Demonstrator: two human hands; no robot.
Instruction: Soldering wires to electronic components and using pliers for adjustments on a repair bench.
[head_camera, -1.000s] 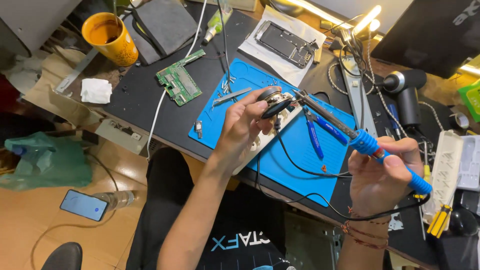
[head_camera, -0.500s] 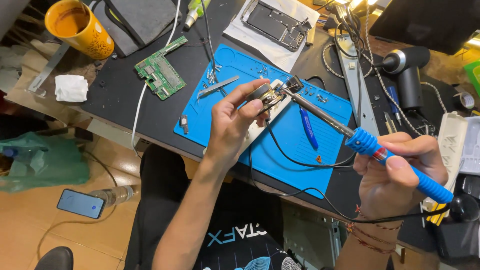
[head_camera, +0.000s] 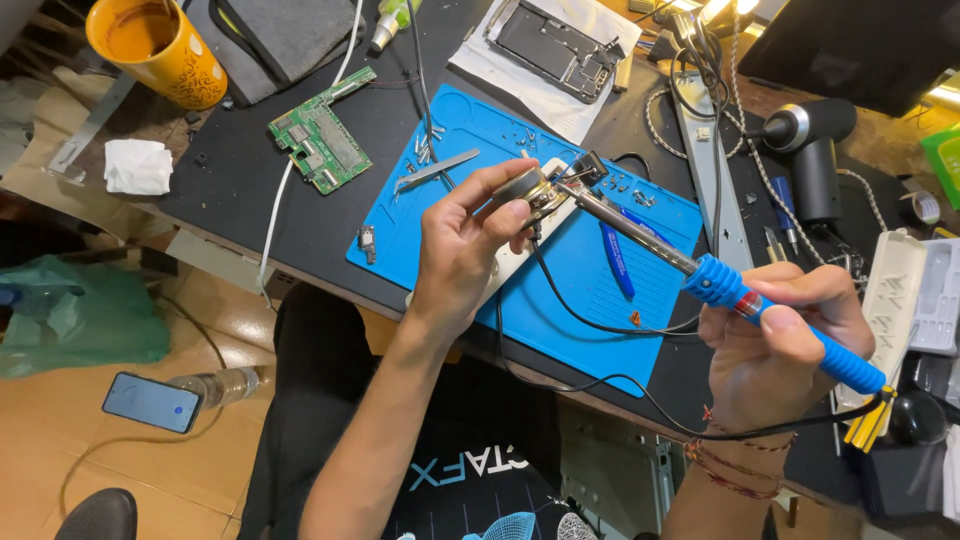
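My left hand (head_camera: 462, 240) pinches a small round metal speaker (head_camera: 537, 188) with a black wire hanging from it, held above a blue work mat (head_camera: 590, 310). My right hand (head_camera: 775, 340) grips the blue handle of a soldering iron (head_camera: 720, 285). Its metal tip reaches left and touches the speaker's edge beside a small black clip (head_camera: 588, 166). A white flat part (head_camera: 510, 268) lies on the mat beneath my left hand.
On the black desk lie a green circuit board (head_camera: 320, 143), tweezers (head_camera: 436, 170), a blue pen-like tool (head_camera: 616, 262), an opened phone on white paper (head_camera: 556, 45), a yellow cup (head_camera: 160, 40) and a grey handheld blower (head_camera: 815, 150). A phone (head_camera: 150, 402) and bottle rest on the floor.
The view has shifted slightly. Both hands keep their grip; the iron's tip stays at the speaker, with my right hand a little lower and closer.
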